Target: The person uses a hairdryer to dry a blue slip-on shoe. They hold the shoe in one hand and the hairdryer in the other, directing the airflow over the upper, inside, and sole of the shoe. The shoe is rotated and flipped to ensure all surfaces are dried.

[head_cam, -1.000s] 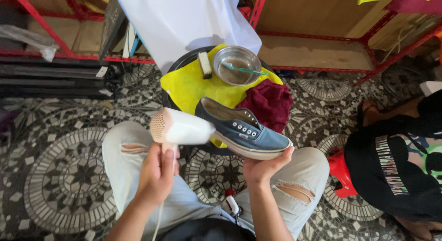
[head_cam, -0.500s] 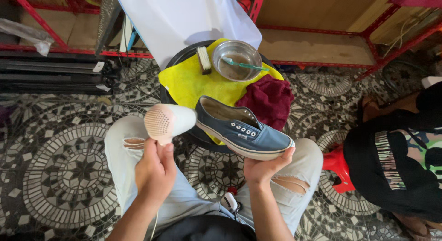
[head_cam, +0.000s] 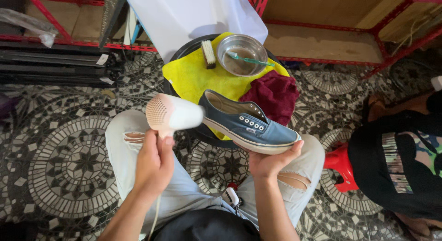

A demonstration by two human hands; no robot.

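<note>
Here, at the left of the scene, the left hand (head_cam: 154, 162) is closed around the handle of a pale pink hair dryer (head_cam: 174, 114), wrist bent so the handle stands roughly upright over the left knee of the torn light jeans (head_cam: 123, 144). The dryer's barrel lies nearly level, its vented rear grille turned left and its nozzle pointing right, straight at the heel opening of the blue canvas sneaker (head_cam: 246, 123). Nozzle and heel sit just beside each other; whether they touch I cannot tell, as the nozzle end is blurred.

The sneaker lies to the right of the dryer, its long axis running from the heel at the upper left down to the toe at the lower right, sole downward and slightly tilted. No laces show in its eyelets. The right hand (head_cam: 269, 161) is under the front half, palm up, fingers curled about the white sole edge and gripping it, forearm rising from the near edge of the view. So the right hand bears the shoe, while the left holds only the dryer.

Farther off, beyond the shoe, a yellow cloth (head_cam: 193, 77) covers a round dark stool top; on it lie a small scrubbing brush (head_cam: 209, 53), a metal bowl (head_cam: 241, 54) with a green toothbrush (head_cam: 251, 60) across it, and a dark red rag (head_cam: 274, 93). At the far right sits another person in a black shirt (head_cam: 396, 167).
</note>
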